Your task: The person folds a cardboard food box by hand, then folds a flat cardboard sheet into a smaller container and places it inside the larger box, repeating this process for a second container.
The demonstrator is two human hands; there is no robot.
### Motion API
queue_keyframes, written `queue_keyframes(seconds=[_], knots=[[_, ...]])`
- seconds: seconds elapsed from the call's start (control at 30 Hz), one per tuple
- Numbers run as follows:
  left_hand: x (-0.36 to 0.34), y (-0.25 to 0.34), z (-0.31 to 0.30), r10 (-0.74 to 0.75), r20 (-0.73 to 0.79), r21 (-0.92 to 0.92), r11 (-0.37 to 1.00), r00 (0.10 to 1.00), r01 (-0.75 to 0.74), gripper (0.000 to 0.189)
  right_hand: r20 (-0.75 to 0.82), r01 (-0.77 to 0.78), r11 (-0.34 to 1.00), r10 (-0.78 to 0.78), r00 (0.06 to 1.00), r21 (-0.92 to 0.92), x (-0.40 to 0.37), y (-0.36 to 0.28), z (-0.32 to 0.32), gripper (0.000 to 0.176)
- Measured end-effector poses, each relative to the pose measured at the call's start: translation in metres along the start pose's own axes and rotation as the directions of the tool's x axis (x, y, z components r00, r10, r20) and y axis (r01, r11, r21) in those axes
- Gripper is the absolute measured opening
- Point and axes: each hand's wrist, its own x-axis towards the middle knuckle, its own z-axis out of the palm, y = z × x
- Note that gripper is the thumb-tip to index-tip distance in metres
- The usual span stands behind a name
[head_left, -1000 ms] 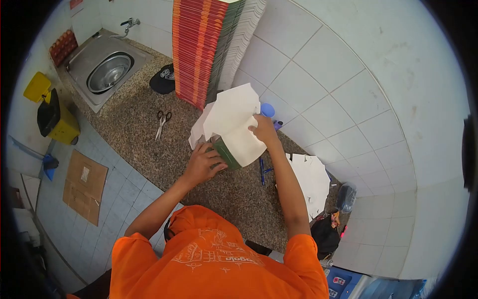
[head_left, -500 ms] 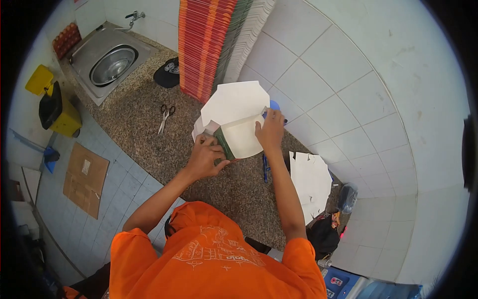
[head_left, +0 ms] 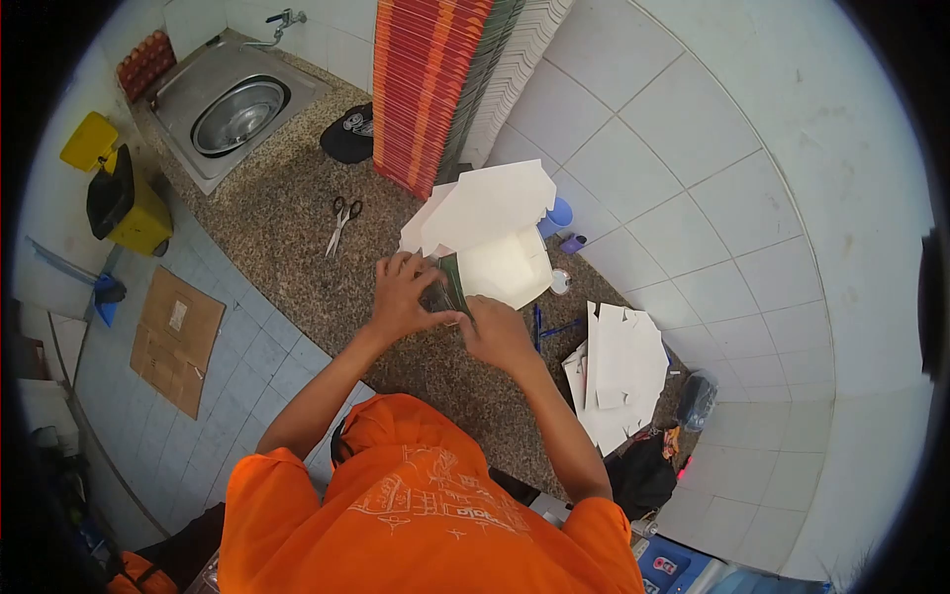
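Observation:
A partly folded white cardboard box (head_left: 500,267) with a green outer side rests on the speckled counter (head_left: 277,218), its large flap (head_left: 487,203) raised at the back. My left hand (head_left: 404,299) grips the box's near left side, fingers over the edge and thumb pointing right. My right hand (head_left: 495,332) is at the near side of the box, its thumb close to the left thumb; its fingers are bent around the near edge and partly hidden. Scissors (head_left: 340,226) lie to the left of the box.
A tall stack of red and orange folded boxes (head_left: 421,99) stands behind. Cut white sheets (head_left: 621,371), blue pens (head_left: 537,327), a blue cup (head_left: 556,216) and a black bag (head_left: 638,475) are at the right. Farther left are a black cap (head_left: 348,135) and a sink (head_left: 240,117).
My right hand has moved from the box's right edge to its near side, close to my left hand. The large flap has tilted. The view has shifted slightly.

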Motion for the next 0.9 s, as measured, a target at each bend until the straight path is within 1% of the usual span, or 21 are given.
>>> queue_keyframes(seconds=[0.03, 0.07, 0.1, 0.13, 0.17, 0.2, 0.23, 0.3, 0.37, 0.4, 0.47, 0.5, 0.57, 0.63, 0.7, 0.73, 0.77, 0.8, 0.83, 0.87, 0.9], knots=[[-0.002, -0.005, 0.005, -0.031, 0.061, 0.007, 1.0, 0.998, 0.03, 0.051, -0.002, 0.003, 1.0, -0.003, 1.0, -0.001, 0.007, -0.005, -0.003, 0.022], [-0.002, -0.008, 0.01, -0.06, 0.119, 0.015, 0.998, 0.991, 0.059, 0.06, -0.024, -0.121, 0.99, 0.119, 0.993, -0.068, 0.018, -0.011, -0.004, 0.022], [-0.004, -0.011, 0.016, -0.058, 0.117, 0.014, 0.998, 0.991, 0.057, 0.06, -0.052, -0.246, 0.96, 0.242, 0.969, -0.131, 0.029, -0.018, -0.004, 0.022], [-0.005, -0.012, 0.021, -0.065, 0.093, -0.034, 0.997, 0.994, 0.068, 0.062, -0.055, -0.248, 0.96, 0.243, 0.969, -0.132, 0.041, -0.022, 0.001, 0.022], [-0.009, -0.013, 0.026, -0.073, 0.073, -0.082, 0.993, 0.995, 0.079, 0.065, -0.181, -0.266, 0.96, 0.247, 0.952, -0.091, 0.054, -0.025, 0.009, 0.023], [-0.009, -0.01, 0.025, -0.07, 0.077, -0.083, 0.994, 0.995, 0.076, 0.065, -0.303, -0.278, 0.959, 0.252, 0.919, -0.048, 0.062, -0.024, 0.014, 0.024], [-0.009, -0.009, 0.024, -0.096, 0.052, -0.042, 0.994, 0.994, 0.098, 0.068, -0.305, -0.277, 0.96, 0.251, 0.919, -0.045, 0.066, -0.02, 0.016, 0.024], [-0.007, -0.007, 0.02, -0.129, 0.021, 0.007, 0.992, 0.991, 0.129, 0.073, -0.233, -0.259, 0.963, 0.234, 0.944, -0.081, 0.074, -0.015, 0.019, 0.021], [-0.006, 0.002, 0.019, -0.323, 0.155, 0.035, 0.946, 0.934, 0.321, 0.074, -0.188, -0.242, 0.964, 0.219, 0.957, -0.109, 0.078, -0.011, 0.025, 0.02], [-0.009, 0.002, 0.021, -0.326, 0.158, 0.034, 0.945, 0.932, 0.325, 0.074, -0.155, -0.24, 0.961, 0.219, 0.963, -0.134, 0.078, -0.01, 0.025, 0.02], [-0.008, 0.003, 0.029, -0.319, 0.117, -0.08, 0.941, 0.941, 0.329, 0.086, -0.16, -0.248, 0.962, 0.228, 0.961, -0.118, 0.077, -0.014, 0.029, 0.021], [-0.007, 0.004, 0.032, -0.31, 0.123, -0.087, 0.943, 0.943, 0.322, 0.086, -0.163, -0.248, 0.963, 0.23, 0.96, -0.104, 0.076, -0.017, 0.032, 0.022], [-0.007, 0.004, 0.034, -0.346, 0.143, -0.18, 0.912, 0.927, 0.368, 0.086, -0.178, -0.257, 0.964, 0.24, 0.954, -0.074, 0.073, -0.012, 0.049, 0.024], [-0.01, -0.001, 0.037, -0.324, 0.161, -0.192, 0.916, 0.932, 0.352, 0.09, -0.196, -0.246, 0.968, 0.233, 0.953, -0.045, 0.075, -0.01, 0.045, 0.026], [-0.015, -0.001, 0.037, -0.302, 0.188, -0.196, 0.921, 0.935, 0.337, 0.095, -0.193, -0.308, 0.951, 0.299, 0.935, -0.017, 0.076, -0.002, 0.034, 0.029], [-0.014, 0.002, 0.036, -0.3, 0.187, -0.223, 0.914, 0.935, 0.338, 0.101, -0.377, -0.321, 0.947, 0.296, 0.878, -0.003, 0.079, 0.013, 0.03, 0.032], [-0.014, 0.006, 0.037, -0.303, 0.185, -0.25, 0.906, 0.935, 0.343, 0.107, -0.544, -0.33, 0.944, 0.282, 0.79, 0.011, 0.083, 0.032, 0.023, 0.036], [-0.015, 0.009, 0.039, -0.308, 0.187, -0.25, 0.903, 0.933, 0.348, 0.107, -0.624, -0.307, 0.952, 0.239, 0.744, -0.002, 0.087, 0.051, 0.004, 0.044], [-0.016, 0.012, 0.04, -0.32, 0.193, -0.254, 0.897, 0.928, 0.362, 0.112, -0.7, -0.289, 0.957, 0.196, 0.687, -0.015, 0.094, 0.071, -0.017, 0.052], [-0.016, 0.014, 0.041, -0.327, 0.2, -0.258, 0.892, 0.924, 0.371, 0.117, -0.701, -0.296, 0.955, 0.203, 0.683, -0.011, 0.1, 0.096, -0.024, 0.052], [-0.015, 0.014, 0.044, -0.316, 0.208, -0.26, 0.894, 0.926, 0.364, 0.117, -0.431, -0.408, 0.9, 0.432, 0.792, 0.152, 0.106, 0.127, -0.022, 0.057]])
